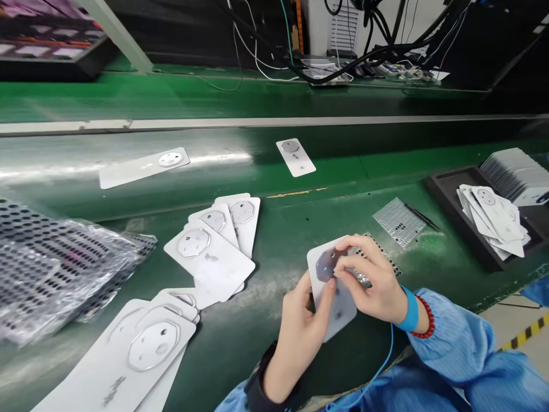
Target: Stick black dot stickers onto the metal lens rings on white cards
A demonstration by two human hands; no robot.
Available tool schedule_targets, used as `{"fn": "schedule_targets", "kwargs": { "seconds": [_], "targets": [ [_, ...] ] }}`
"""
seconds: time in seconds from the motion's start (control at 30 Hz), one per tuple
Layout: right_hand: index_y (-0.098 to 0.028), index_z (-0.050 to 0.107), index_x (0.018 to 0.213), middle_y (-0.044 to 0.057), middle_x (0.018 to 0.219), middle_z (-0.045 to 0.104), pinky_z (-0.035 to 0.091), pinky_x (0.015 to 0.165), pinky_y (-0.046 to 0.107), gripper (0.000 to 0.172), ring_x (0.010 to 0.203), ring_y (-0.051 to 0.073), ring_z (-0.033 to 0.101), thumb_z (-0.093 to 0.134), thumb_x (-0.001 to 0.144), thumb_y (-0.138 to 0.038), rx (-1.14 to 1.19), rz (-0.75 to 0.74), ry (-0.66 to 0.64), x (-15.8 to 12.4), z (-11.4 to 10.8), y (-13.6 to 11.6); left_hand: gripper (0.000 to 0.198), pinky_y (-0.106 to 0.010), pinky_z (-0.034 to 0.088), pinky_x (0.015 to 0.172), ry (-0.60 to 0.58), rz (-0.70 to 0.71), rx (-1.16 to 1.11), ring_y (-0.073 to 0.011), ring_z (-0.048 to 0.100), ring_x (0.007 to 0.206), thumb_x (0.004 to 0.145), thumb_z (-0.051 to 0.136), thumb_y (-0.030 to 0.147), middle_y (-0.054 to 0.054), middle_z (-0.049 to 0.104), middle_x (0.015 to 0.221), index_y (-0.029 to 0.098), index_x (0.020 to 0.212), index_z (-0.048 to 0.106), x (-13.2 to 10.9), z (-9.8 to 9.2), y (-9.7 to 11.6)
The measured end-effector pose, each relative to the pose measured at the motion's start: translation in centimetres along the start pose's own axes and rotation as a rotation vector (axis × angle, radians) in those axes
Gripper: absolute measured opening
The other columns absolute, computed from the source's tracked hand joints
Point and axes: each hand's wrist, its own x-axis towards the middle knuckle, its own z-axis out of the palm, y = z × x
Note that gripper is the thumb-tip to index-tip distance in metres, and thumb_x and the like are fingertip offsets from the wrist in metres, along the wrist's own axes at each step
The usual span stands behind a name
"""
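My left hand (306,320) grips the lower left edge of a white panel (338,320) with rounded corners and a grey octagonal recess with holes. Its thumb lies on the panel's face near the recess. My right hand (373,280) is over the recess with thumb and index finger pinched at its lower edge; whatever is between the fingertips is too small to make out. Partly behind my right hand lies a sheet of small black dots (388,260). Further right are a clear sheet with black dots (398,222) and dark tweezers (422,217).
To the left lie overlapping white panels (223,266), more panels (98,366) nearer me, and clear plastic-wrapped dotted sheets (55,263). Single panels (300,163) rest further back. A black tray (467,229) at right holds stacked panels. A blue cord (386,363) runs from my right wristband.
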Motion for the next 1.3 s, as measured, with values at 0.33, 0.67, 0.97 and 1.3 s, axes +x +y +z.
{"fn": "schedule_targets", "kwargs": {
  "seconds": [0.33,0.67,0.97,1.3],
  "targets": [
    [-0.017,0.058,0.092,0.01,0.107,0.059,0.05,0.092,0.04,0.013,0.098,0.019,0.059,0.054,0.09,-0.006,0.033,0.009,0.059,0.1,1.3,-0.3,0.022,-0.016,0.049,0.057,-0.015,0.181,0.092,-0.01,0.064,0.062,0.09,0.056,0.019,0.001,0.073,0.081,0.019,0.11,0.064,-0.3,0.2,0.5],
    [-0.023,0.064,0.094,0.007,0.121,0.056,0.046,0.1,0.043,0.015,0.114,0.022,0.056,0.062,0.086,-0.01,0.121,0.171,0.109,-0.5,1.4,-0.6,0.011,-0.017,0.042,0.048,-0.013,0.315,0.142,-0.0089,0.051,0.05,0.088,0.053,0.016,0.004,0.059,0.065,0.017,0.094,0.062,-0.1,-0.3,1.3],
    [-0.027,0.054,0.112,0.002,0.113,0.06,0.052,0.08,0.025,0.031,0.094,0.013,0.062,0.062,0.086,-0.013,0.755,0.567,-0.132,0.3,0.0,-1.1,0.02,-0.016,0.028,0.039,0.0,0.355,0.13,-0.0051,0.032,0.041,0.089,0.05,0.013,0.009,0.039,0.051,0.018,0.072,0.058,0.2,-0.6,1.7],
    [-0.028,0.041,0.133,0.001,0.107,0.067,0.056,0.077,0.02,0.057,0.088,0.009,0.067,0.067,0.085,-0.014,1.163,0.624,-0.223,-1.0,0.7,-0.9,0.037,-0.019,0.021,0.036,0.213,0.336,0.206,-0.0051,0.024,0.039,0.085,0.054,0.017,0.007,0.027,0.045,0.017,0.051,0.043,-0.4,-1.1,1.5]
  ]
}}
